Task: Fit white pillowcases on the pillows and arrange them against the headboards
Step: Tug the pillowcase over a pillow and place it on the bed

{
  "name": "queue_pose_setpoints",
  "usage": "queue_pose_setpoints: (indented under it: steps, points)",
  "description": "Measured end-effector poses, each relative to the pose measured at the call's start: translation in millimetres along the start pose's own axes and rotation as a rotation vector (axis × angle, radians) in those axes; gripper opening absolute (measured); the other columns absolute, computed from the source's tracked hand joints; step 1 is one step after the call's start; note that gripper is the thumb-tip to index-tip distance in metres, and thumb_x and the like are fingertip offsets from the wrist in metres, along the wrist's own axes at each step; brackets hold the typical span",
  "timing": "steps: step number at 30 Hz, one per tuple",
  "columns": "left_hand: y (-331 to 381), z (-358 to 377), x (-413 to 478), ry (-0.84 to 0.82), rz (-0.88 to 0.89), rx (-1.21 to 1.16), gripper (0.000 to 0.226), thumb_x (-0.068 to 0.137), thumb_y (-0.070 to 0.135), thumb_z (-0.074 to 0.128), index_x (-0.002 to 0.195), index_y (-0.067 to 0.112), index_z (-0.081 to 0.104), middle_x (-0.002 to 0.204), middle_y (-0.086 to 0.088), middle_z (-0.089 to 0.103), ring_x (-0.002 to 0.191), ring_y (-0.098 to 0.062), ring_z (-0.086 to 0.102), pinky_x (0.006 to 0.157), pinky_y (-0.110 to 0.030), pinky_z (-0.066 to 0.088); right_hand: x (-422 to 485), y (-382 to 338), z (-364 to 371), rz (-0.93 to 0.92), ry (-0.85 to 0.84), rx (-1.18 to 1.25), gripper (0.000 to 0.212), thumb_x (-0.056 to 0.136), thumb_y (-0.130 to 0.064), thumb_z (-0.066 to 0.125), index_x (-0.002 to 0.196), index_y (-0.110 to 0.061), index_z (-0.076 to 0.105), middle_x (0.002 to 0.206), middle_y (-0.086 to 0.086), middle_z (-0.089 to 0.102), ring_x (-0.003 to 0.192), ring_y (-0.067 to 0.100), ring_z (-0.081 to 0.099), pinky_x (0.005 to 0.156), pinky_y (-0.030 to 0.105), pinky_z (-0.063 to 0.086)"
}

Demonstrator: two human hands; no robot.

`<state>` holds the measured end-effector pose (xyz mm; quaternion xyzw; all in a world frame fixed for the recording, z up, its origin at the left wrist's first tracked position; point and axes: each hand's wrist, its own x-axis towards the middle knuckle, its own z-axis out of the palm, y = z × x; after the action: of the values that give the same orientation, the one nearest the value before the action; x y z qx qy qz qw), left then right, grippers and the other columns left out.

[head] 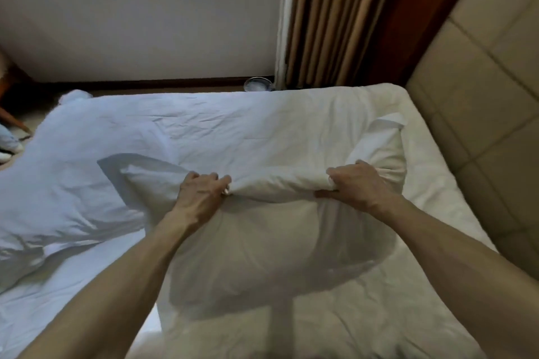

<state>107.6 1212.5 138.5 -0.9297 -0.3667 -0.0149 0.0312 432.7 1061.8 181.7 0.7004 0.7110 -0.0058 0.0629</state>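
pillow (277, 242), held up over the bed (379, 315), mostly inside its white pillowcase (140, 181); left hand (201, 186) and right hand (355, 183) each grip a bunched top edge. loose case ends untucked. headboard (481, 96) bare; placing pending.

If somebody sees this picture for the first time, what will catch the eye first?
In the middle, the left hand and the right hand each grip the bunched upper edge of a white pillowcase, held over the bed. To the right stands a padded beige headboard, and a rumpled white duvet spreads across the left side.
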Motion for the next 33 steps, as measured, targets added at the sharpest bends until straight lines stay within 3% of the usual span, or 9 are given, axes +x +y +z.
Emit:
queue_pose_setpoints:
  steps: [4,8,12,15,21,25,29,31,33]
  points:
    - [73,-35,32,-0.005,0.111,0.049,0.010,0.091,0.017,0.052,0.099,0.021,0.056,0.079,-0.004,0.064,0.069,-0.030,0.062,0.074,-0.036,0.038,-76,51,-10,0.073,0.014,0.012,0.046,0.090,-0.070,0.049,0.086,-0.024,0.042,0.093,0.001,0.073,0.090,0.029,0.068,0.067,0.035,0.037]
    - [124,-56,61,-0.001,0.207,0.096,0.015,0.095,0.017,0.042,0.102,0.025,0.054,0.084,0.001,0.064,0.078,-0.025,0.063,0.084,-0.037,0.037,-134,81,-21,0.162,0.045,-0.001,0.050,0.091,-0.068,0.049,0.096,-0.019,0.056,0.095,0.000,0.072,0.089,0.029,0.068,0.066,0.034,0.040]
    - [170,-72,92,0.053,0.310,0.124,0.020,0.097,0.018,0.039,0.104,0.027,0.056,0.088,0.002,0.066,0.083,-0.023,0.065,0.086,-0.036,0.038,-183,102,-33,0.267,0.084,-0.036,0.049,0.093,-0.067,0.046,0.101,-0.019,0.056,0.098,0.002,0.071,0.088,0.030,0.067,0.066,0.034,0.040]
    - [205,-81,112,0.078,0.402,0.138,0.020,0.093,0.017,0.042,0.104,0.025,0.057,0.091,0.001,0.068,0.088,-0.025,0.067,0.086,-0.037,0.039,-219,114,-38,0.358,0.109,-0.089,0.046,0.094,-0.064,0.046,0.100,-0.020,0.057,0.098,0.002,0.070,0.088,0.028,0.066,0.065,0.033,0.035]
    - [271,-87,151,0.129,0.548,0.140,0.019,0.093,0.016,0.047,0.104,0.025,0.058,0.091,0.000,0.070,0.086,-0.026,0.067,0.081,-0.038,0.040,-269,149,-29,0.523,0.112,-0.075,0.041,0.093,-0.063,0.047,0.096,-0.024,0.059,0.091,-0.003,0.069,0.084,0.027,0.066,0.068,0.036,0.049]
    - [323,-81,183,0.126,0.610,0.114,0.020,0.095,0.014,0.044,0.104,0.024,0.059,0.093,0.001,0.071,0.088,-0.026,0.067,0.077,-0.035,0.038,-292,183,-13,0.582,0.097,-0.057,0.042,0.095,-0.061,0.048,0.099,-0.021,0.061,0.092,-0.001,0.068,0.086,0.026,0.063,0.068,0.036,0.043]
    - [369,-68,212,0.144,0.662,0.096,0.021,0.097,0.015,0.043,0.105,0.023,0.061,0.090,0.000,0.070,0.084,-0.026,0.066,0.071,-0.032,0.034,-310,226,15,0.597,0.052,-0.057,0.045,0.096,-0.061,0.042,0.108,-0.023,0.062,0.107,-0.006,0.064,0.097,0.021,0.056,0.090,0.037,0.039]
    - [393,-61,230,0.123,0.682,0.086,0.019,0.095,0.013,0.045,0.102,0.023,0.061,0.087,0.000,0.068,0.081,-0.027,0.066,0.071,-0.033,0.037,-320,252,31,0.627,0.009,0.051,0.047,0.096,-0.061,0.041,0.116,-0.023,0.062,0.122,-0.007,0.060,0.104,0.021,0.057,0.103,0.042,0.036]
    - [419,-53,247,0.113,0.709,0.090,0.017,0.091,0.010,0.049,0.094,0.022,0.060,0.080,-0.001,0.067,0.075,-0.028,0.065,0.069,-0.036,0.043,-330,277,47,0.653,-0.016,0.156,0.046,0.096,-0.062,0.039,0.115,-0.026,0.062,0.122,-0.008,0.064,0.102,0.019,0.062,0.110,0.045,0.033]
